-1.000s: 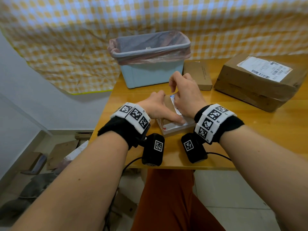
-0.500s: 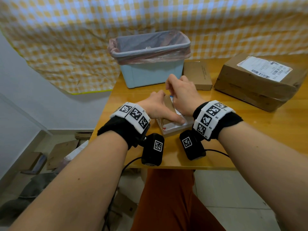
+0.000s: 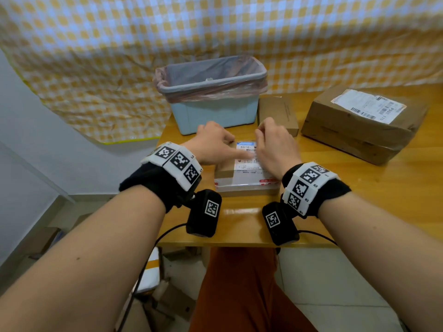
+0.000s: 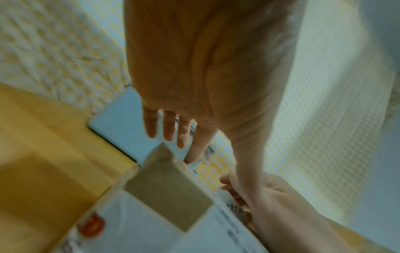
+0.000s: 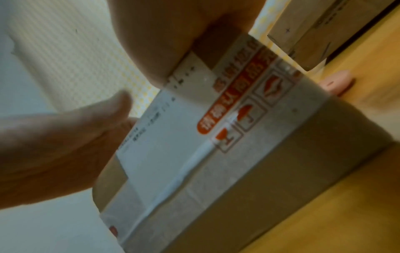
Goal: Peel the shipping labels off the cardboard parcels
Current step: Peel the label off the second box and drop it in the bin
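Cardboard parcel [image 3: 247,180] on wooden table [image 3: 359,200], near front edge, white shipping label [image 3: 248,161] on top. Left hand [image 3: 213,144] resting across label, fingers straight. Right hand [image 3: 275,147] at parcel's right edge, fingers curled; grip unclear.

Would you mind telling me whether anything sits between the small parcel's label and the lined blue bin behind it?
Nothing visible does. The white shipping label lies on the small cardboard parcel, and only bare wooden table separates it from the light-blue plastic bin; both hands flank the label.
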